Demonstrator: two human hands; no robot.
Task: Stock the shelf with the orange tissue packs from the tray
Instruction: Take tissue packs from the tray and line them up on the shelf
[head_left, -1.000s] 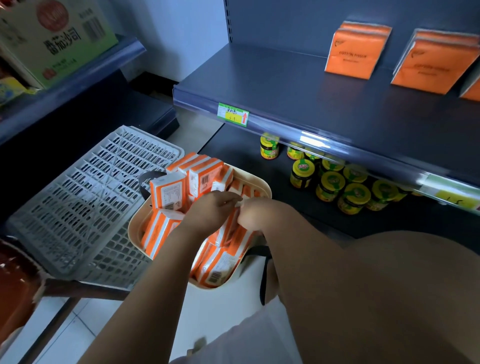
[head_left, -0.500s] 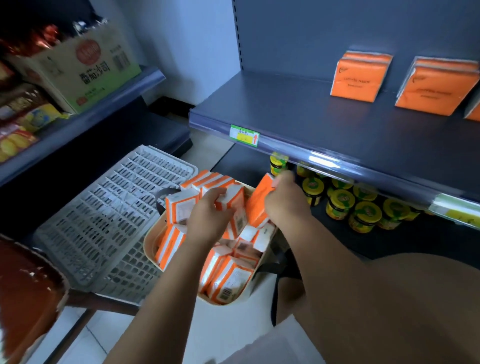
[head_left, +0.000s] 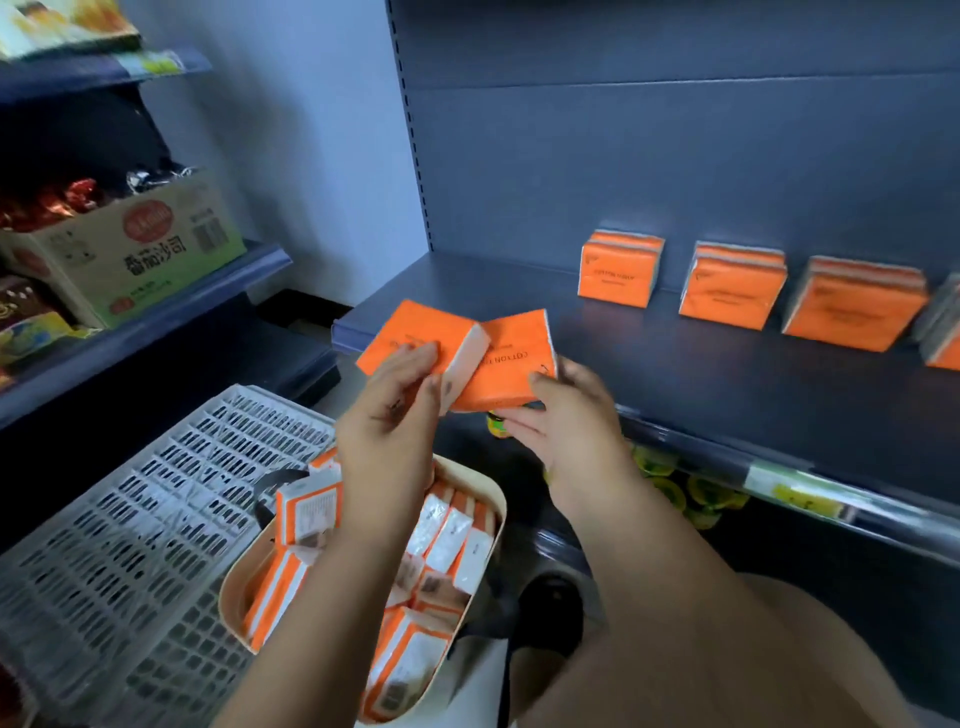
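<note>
The big dark blue shelf (head_left: 675, 374) filled the whole right side. 3 lots of stocked packs (head_left: 732, 286) stood upright along its far part, with a 4th cut off at the right edge. The grey slotted crate (head_left: 130, 545) sat near left. The cream tray (head_left: 500, 514) was at its right edge, loaded with a jumble of orange tissue packs (head_left: 291, 587). Over on the left rack a cardboard box (head_left: 130, 260) stood on the middle level.

Half a second before, both hands were down in the tray, digging around. Now they'd come up out of it and hung over the shelf's near left corner. The left hand (head_left: 395, 421) had its thumb and fingers clamped on a 1st pack (head_left: 410, 332). The right hand (head_left: 566, 421) gripped a 2nd pack (head_left: 511, 364) from below, thumb on its face. The 2 packs touched edge to edge, both tilted, neither down on the shelf board yet. Yellow-lidded jars (head_left: 660, 462) showed up blurry on the level underneath, right of the tray.
</note>
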